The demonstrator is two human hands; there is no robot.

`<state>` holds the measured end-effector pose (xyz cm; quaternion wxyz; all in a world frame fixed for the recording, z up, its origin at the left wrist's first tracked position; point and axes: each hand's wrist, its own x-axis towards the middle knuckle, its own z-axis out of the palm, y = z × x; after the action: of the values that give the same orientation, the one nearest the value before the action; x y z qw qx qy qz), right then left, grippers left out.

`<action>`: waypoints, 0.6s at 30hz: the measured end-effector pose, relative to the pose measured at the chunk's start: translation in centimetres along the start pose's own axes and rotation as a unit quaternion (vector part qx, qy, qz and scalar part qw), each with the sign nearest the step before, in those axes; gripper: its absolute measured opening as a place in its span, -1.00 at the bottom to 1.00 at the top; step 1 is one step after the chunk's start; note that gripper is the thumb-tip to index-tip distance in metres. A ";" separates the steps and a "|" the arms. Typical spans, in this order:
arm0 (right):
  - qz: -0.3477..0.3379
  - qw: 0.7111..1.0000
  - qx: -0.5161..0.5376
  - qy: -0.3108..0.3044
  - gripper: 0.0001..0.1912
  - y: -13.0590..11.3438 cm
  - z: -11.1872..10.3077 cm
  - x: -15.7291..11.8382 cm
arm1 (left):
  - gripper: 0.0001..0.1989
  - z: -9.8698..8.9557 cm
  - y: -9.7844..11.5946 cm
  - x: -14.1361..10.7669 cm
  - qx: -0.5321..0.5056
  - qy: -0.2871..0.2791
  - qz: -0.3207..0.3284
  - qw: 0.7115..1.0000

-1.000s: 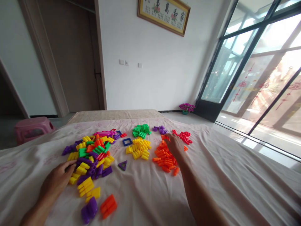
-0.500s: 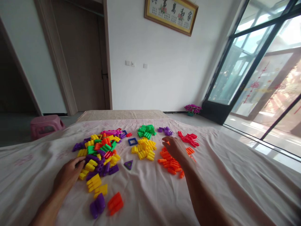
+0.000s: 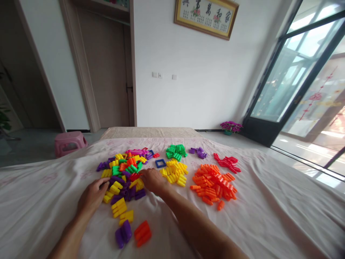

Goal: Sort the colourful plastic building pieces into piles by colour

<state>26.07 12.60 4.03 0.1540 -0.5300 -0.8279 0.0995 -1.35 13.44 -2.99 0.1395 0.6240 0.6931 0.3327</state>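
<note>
A mixed heap of plastic pieces (image 3: 125, 183) in yellow, purple, green, orange and red lies on the cloth at the left. At its left edge rests my left hand (image 3: 93, 192), fingers curled by the yellow pieces; what they hold, if anything, is hidden. My right hand (image 3: 153, 180) reaches the heap's right side, its fingertips at a red piece (image 3: 134, 176); whether they grip it is unclear. Sorted piles lie to the right: yellow (image 3: 175, 172), green (image 3: 176, 152), purple (image 3: 198, 152), red (image 3: 226, 162) and orange (image 3: 214, 183).
A blue square frame (image 3: 160, 163) lies between the heap and the yellow pile. Nearest me on the cloth (image 3: 269, 201) are a purple piece (image 3: 123, 234) and an orange piece (image 3: 142, 233). A pink stool (image 3: 70, 143) stands beyond the left edge.
My right hand has moved left from the orange pile to the mixed heap, uncovering the orange pile and hiding the small triangle. My left hand stays beside the heap. The view has shifted slightly left.
</note>
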 end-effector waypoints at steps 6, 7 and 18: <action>0.007 1.000 0.015 0.025 -0.74 0.6 0.5 0.1 | -0.58 -0.1 0.0 0.0 0.011 -0.002 -0.006 1.000; 0.020 0.999 0.031 0.035 -0.74 1.1 0.2 -0.2 | -0.57 -0.1 0.1 -0.1 0.013 -0.003 -0.010 1.000; 0.207 0.969 -0.008 0.135 -0.70 9.1 -9.9 -8.4 | -0.62 -0.3 0.1 0.1 0.027 0.009 0.007 1.000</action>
<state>40.59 8.81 9.06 0.2360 -0.6995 -0.6727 0.0496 -1.48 13.42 -2.74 0.1137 0.6291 0.6988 0.3207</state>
